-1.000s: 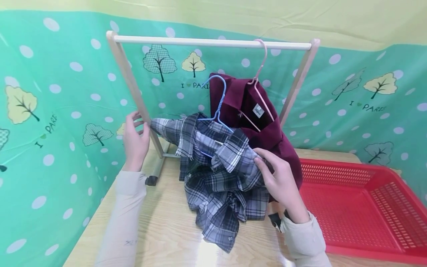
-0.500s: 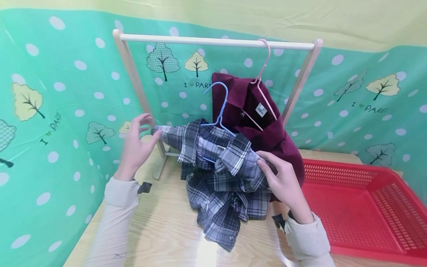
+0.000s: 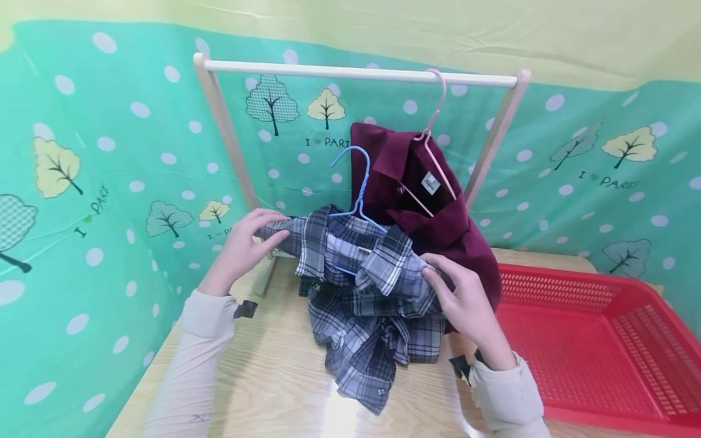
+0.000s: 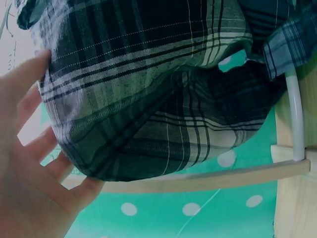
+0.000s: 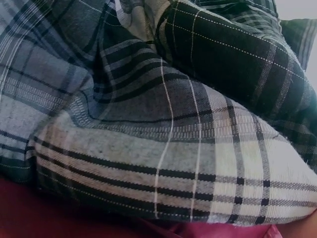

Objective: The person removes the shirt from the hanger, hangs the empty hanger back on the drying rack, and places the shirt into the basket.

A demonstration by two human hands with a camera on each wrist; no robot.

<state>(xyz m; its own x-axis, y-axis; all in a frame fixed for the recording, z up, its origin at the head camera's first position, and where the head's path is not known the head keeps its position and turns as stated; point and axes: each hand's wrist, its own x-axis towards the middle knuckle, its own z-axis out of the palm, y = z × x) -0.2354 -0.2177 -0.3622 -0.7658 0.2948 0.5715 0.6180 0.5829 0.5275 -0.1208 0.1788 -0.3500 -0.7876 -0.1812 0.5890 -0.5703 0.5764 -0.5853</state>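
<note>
A grey and black plaid shirt (image 3: 356, 359) hangs bunched above the table, held at both shoulders. Inside its collar sits a blue hanger (image 3: 364, 179), its hook free and below the rail. My left hand (image 3: 243, 249) holds the left shoulder end, thumb in front and fingers over the top. In the left wrist view, the fingers of that left hand (image 4: 34, 188) spread along the edge of the plaid shirt (image 4: 133, 74). My right hand (image 3: 465, 295) pinches the other shoulder. The right wrist view is filled by the plaid shirt (image 5: 188, 158), and the right fingers are mostly hidden.
A small rack with a white rail (image 3: 328, 72) stands behind. From it a maroon shirt (image 3: 449, 234) hangs on a pink hanger (image 3: 435, 112), just behind the plaid one. A red basket (image 3: 580, 353) sits at the right on the wooden table (image 3: 274, 377).
My left hand has come off the shoulder beside the rack post, opened, and closed again farther in on the shoulder. The blue hanger and shirt have sunk slightly; the right hand keeps its pinch.
</note>
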